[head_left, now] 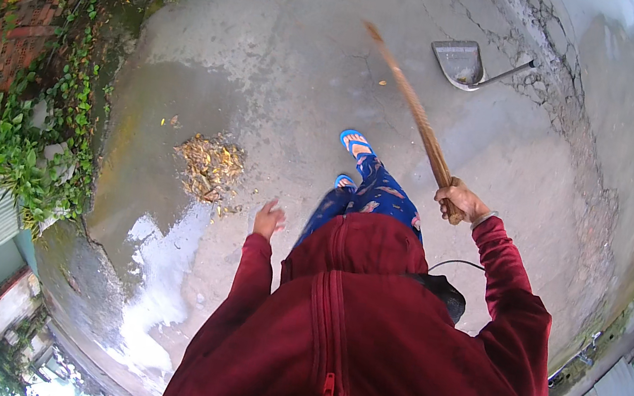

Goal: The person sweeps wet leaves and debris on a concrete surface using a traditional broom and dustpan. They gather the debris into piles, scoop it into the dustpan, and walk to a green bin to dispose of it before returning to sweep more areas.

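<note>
Our long, brown stick broom (pixel 418 118) tapers far leftward; our right hand (pixel 461 199) wraps its near end, our empty left hand (pixel 270 219) hangs loosely half-curled.

Soft, even daylight covers the cracked gray concrete ground (pixel 313 71), leaving only faint shadows, while white glare (pixel 161 277) washes out detail at lower left and a paler sheen shows at upper right. Blur smears the far tip of a long, tapering brown stick (pixel 423 128); the maroon zippered jacket (pixel 411 340) loses focus along the bottom edge. Fisheye distortion curves the outer scene inside black corners.
</note>
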Demonstrator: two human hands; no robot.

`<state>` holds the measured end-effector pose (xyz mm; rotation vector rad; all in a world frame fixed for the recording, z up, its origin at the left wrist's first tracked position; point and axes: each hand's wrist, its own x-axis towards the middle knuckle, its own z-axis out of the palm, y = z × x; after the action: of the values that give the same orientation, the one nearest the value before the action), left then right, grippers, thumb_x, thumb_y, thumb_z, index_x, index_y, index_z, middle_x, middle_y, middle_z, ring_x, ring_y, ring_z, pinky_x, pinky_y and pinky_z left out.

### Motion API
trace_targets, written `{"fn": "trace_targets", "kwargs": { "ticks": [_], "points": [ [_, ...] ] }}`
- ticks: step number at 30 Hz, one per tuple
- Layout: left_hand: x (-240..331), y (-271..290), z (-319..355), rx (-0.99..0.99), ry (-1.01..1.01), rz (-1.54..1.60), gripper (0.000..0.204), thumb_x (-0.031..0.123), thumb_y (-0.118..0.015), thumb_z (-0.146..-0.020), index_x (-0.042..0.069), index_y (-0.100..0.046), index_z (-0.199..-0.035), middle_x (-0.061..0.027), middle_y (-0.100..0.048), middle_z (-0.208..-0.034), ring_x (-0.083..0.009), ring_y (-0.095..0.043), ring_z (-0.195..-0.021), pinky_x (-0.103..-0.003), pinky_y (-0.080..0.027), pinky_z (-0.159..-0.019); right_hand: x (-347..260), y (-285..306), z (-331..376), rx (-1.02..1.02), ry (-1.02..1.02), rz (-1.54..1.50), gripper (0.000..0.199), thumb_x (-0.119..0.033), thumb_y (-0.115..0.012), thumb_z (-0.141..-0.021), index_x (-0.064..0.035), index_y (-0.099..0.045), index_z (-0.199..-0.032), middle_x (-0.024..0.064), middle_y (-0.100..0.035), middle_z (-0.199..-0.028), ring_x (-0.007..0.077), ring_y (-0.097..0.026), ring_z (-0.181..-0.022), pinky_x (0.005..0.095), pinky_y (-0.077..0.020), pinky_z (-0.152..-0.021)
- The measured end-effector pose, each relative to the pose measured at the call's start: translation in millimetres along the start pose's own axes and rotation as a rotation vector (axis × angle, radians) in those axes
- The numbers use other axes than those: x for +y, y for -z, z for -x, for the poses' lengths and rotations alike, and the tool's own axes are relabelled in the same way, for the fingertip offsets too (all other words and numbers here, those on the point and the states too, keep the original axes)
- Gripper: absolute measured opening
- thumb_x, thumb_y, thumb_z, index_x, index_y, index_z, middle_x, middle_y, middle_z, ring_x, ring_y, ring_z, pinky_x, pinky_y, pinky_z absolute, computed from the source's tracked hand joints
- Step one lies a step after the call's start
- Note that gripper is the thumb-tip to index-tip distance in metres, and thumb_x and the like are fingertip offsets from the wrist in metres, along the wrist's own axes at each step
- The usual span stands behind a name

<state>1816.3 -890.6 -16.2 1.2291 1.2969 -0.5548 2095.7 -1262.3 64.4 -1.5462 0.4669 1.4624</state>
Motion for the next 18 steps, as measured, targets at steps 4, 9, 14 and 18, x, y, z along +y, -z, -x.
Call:
{"fn": "trace_targets", "kwargs": {
  "ticks": [4,9,14,18],
  "points": [
    [-97,27,21,0.084,0.242,0.106,0.046,0.013,-0.047,-0.076,0.011,-0.037,-0.121,-0.0111,-0.056,-0.088,-0.0212,-0.056,-0.075,-0.034,-0.049,-0.057,38,-29,-26,0.044,-0.077,0.136,0.015,-0.008,-0.057,-0.060,0.0050,-0.052,-0.065,0.0100,-0.051,-0.055,0.0185,-0.051,-0.045,0.0316,-0.0436,-0.040],
    [-174,15,62,0.151,0.273,0.269,0.045,0.011,-0.048,-0.077,0.012,-0.037,-0.121,-0.0092,-0.057,-0.085,-0.0200,-0.057,-0.071,-0.034,-0.049,-0.056,49,-103,-60,-0.225,-0.063,0.441,0.014,-0.007,-0.056,-0.060,0.0044,-0.053,-0.068,0.0097,-0.054,-0.058,0.0182,-0.053,-0.048,0.0323,-0.0450,-0.042],
    [-200,-4,77,-0.001,0.264,0.386,0.044,0.020,-0.049,-0.079,0.006,-0.038,-0.119,-0.0138,-0.055,-0.095,-0.0233,-0.055,-0.079,-0.035,-0.047,-0.064,37,-135,-73,-0.425,-0.088,0.382,0.010,-0.011,-0.054,-0.063,-0.0023,-0.050,-0.062,0.0029,-0.047,-0.053,0.0146,-0.045,-0.042,0.0295,-0.0376,-0.036],
    [-124,-5,72,-0.131,0.074,0.757,0.064,0.044,-0.048,-0.078,0.001,-0.032,-0.122,-0.0191,-0.050,-0.104,-0.0294,-0.051,-0.090,-0.041,-0.042,-0.078,22,-164,-51,-0.707,-0.128,0.209,0.015,-0.017,-0.054,-0.069,-0.0119,-0.049,-0.056,-0.0052,-0.037,-0.049,0.0069,-0.036,-0.039,0.0236,-0.0305,-0.035]
  ]
}}
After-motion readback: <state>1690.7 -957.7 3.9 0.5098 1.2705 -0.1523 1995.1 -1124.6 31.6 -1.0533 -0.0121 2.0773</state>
